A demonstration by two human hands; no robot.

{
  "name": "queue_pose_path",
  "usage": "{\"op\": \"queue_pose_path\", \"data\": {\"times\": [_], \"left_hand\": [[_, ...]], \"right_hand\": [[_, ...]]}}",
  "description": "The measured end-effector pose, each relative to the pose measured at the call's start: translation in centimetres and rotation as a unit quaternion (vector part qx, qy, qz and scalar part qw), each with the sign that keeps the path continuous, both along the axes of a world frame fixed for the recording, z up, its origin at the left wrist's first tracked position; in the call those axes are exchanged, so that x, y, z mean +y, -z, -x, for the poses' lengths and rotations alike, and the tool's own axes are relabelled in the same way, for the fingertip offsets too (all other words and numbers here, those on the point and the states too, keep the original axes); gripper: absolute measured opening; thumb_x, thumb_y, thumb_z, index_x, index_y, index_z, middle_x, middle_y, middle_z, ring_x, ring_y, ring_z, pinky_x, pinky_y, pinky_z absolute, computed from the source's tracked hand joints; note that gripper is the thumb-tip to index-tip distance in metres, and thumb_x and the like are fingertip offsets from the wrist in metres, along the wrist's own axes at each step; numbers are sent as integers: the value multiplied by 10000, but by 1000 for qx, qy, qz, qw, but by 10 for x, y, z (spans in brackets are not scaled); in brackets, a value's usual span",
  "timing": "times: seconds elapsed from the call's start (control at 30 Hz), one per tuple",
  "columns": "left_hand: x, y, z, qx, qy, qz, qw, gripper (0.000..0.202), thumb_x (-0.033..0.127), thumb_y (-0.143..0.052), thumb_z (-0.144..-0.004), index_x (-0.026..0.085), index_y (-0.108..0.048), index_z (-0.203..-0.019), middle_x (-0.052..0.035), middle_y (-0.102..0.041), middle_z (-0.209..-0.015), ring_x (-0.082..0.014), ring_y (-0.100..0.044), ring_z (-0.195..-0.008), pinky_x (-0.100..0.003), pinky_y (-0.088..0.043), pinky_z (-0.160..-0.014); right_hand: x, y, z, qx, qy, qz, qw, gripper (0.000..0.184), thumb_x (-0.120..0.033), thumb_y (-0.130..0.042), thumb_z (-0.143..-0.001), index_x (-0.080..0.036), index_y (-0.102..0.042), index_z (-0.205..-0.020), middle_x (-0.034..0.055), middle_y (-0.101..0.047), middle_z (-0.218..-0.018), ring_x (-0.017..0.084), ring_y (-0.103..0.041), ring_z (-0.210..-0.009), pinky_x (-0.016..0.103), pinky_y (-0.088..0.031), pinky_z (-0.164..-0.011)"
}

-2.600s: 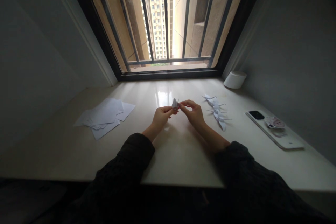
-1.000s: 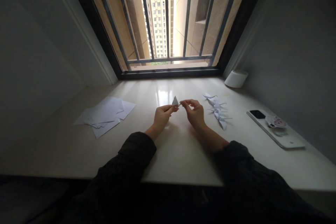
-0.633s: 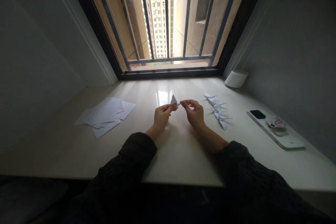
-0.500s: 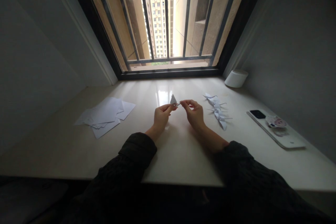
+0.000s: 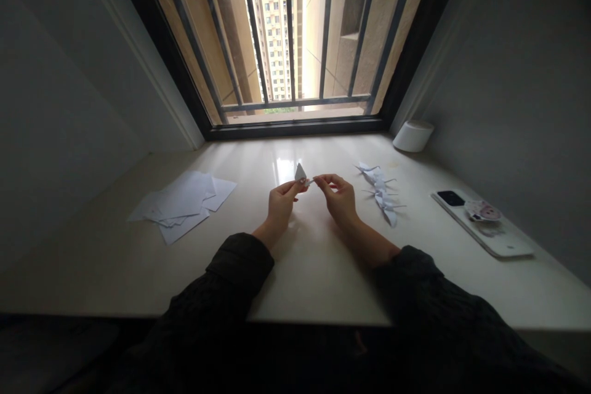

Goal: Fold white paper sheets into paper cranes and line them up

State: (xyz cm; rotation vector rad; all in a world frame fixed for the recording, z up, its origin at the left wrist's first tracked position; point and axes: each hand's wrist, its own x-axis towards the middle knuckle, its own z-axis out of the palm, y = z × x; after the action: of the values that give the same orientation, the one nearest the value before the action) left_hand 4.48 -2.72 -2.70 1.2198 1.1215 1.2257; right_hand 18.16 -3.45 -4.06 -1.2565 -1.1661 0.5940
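A small folded piece of white paper (image 5: 300, 171) is held up between my two hands, above the middle of the white surface. My left hand (image 5: 282, 202) pinches its lower part, and a pointed flap stands up above the thumb. The fingertips of my right hand (image 5: 339, 197) are closed on a thin point of the same paper, on its right side. Several folded paper cranes (image 5: 382, 194) lie in a row to the right of my right hand. Left of my left hand rests a loose pile of white paper sheets (image 5: 184, 200).
A phone (image 5: 484, 228) with a round grip on its back lies at the right. At the back right corner a white cylindrical object (image 5: 413, 136) sits against the wall. Behind the white surface (image 5: 318, 283) is a barred window (image 5: 295, 120).
The view has shifted slightly, so everything appears a little further left. Both hands keep hold of the folded paper, with hardly any movement between them.
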Motion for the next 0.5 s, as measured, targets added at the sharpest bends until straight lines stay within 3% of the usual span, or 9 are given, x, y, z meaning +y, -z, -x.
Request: {"op": "queue_pose_path", "data": {"times": [0.3,0.5], "left_hand": [[4,1,10,122,47,-92,987,352,513,-675,-695,170,-732,-746,-49,-717,-758,-195,-636,-747,-287,-431,-659],[5,2,11,109,50,-96,988,329,504,-672,-704,181,-728,-737,-50,-717,-751,-183,-633,-714,-284,-435,-651]], "right_hand": [[3,-3,-7,-42,-3,-22,999,285,-492,-646,-736,-218,-709,-780,38,-698,-822,202,-577,-838,357,-419,-794],[2,-5,-8,-38,-31,-16,999,275,-493,-634,-743,-228,-701,-774,33,-703,-841,201,-585,-834,351,-426,-776]]}}
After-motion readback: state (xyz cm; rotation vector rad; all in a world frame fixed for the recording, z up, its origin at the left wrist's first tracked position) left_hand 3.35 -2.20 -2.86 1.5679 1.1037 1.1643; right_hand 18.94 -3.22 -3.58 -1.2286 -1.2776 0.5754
